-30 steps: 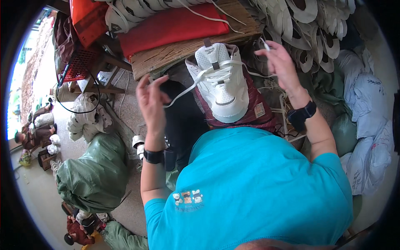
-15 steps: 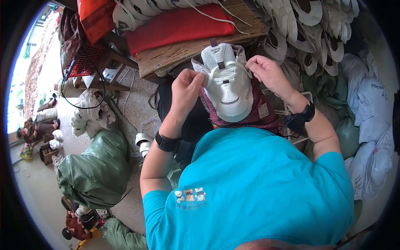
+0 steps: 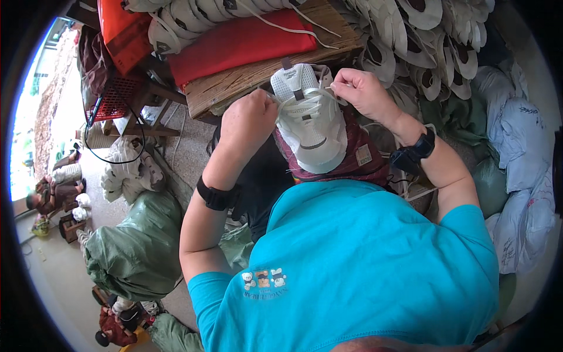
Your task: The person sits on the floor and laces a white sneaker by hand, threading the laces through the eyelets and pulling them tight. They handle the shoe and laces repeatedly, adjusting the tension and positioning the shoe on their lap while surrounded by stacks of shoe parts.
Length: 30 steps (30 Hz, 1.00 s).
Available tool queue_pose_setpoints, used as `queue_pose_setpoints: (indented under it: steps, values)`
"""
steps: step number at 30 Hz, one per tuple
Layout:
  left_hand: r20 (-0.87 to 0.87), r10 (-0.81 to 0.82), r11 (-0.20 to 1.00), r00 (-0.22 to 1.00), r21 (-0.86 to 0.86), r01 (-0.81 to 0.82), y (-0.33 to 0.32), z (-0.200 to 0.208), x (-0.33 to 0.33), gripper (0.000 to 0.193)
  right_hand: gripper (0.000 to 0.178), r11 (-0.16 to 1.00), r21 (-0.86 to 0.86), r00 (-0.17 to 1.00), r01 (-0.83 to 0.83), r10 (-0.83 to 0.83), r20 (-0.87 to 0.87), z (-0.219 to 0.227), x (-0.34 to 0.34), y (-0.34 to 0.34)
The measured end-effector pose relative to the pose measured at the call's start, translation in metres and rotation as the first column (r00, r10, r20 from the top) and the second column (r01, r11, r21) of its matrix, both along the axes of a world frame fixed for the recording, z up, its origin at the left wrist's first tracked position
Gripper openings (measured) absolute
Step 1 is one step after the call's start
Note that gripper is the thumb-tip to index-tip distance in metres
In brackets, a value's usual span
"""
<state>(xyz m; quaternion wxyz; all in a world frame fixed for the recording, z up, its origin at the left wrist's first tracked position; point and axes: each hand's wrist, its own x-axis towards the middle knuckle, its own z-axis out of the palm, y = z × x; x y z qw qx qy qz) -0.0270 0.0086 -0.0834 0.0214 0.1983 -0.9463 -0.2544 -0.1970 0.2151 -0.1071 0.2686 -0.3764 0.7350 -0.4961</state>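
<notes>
While both hands meet at the upper edges of a white shoe (image 3: 311, 130), the head view shows it lying between them, toe toward the person's body and tongue (image 3: 288, 79) pointing away. It rests on a dark red cloth (image 3: 378, 170), nearer to the body than the hands are.

The left hand (image 3: 249, 120) curls almost into a fist just beside the shoe's left edge; its back hides most of the fingertips, so I cannot tell whether it grips anything. The right hand (image 3: 365, 94) pinches thumb and forefinger together at the opposite edge, apparently grasping the white lace (image 3: 305, 110).

Judged from what shows, the lacing is well along: the lace already crosses the front in several rows, below and between the 2 hands. The part nearest the collar looks unfinished, with no knot or bow to be seen; whether the last holes are filled is too small to tell.

Beyond the left hand stands a wooden table (image 3: 217, 94) carrying a red cloth (image 3: 246, 47) and a row of white shoes (image 3: 205, 17). Beyond and right of the right hand hang many pale shoe uppers (image 3: 434, 76).
</notes>
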Motion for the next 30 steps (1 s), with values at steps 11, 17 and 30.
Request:
queue_pose_setpoints:
  steps: [11,17,30]
  values:
    - [-0.189,-0.266,0.927,0.945,0.217,0.305,-0.038,0.009,0.0,0.027,0.011,0.985,0.152,0.684,-0.08,0.165,-0.71,0.021,0.006,-0.016]
    - [-0.263,-0.344,0.911,0.901,0.138,0.388,-0.042,-0.003,-0.002,0.023,0.028,0.96,0.079,0.439,-0.27,0.195,-0.877,0.042,-0.004,-0.028]
    - [-0.157,-0.303,0.937,0.94,0.128,0.324,-0.039,-0.011,-0.003,0.019,0.033,0.755,0.311,0.63,-0.577,0.654,-0.42,0.062,-0.048,-0.046]
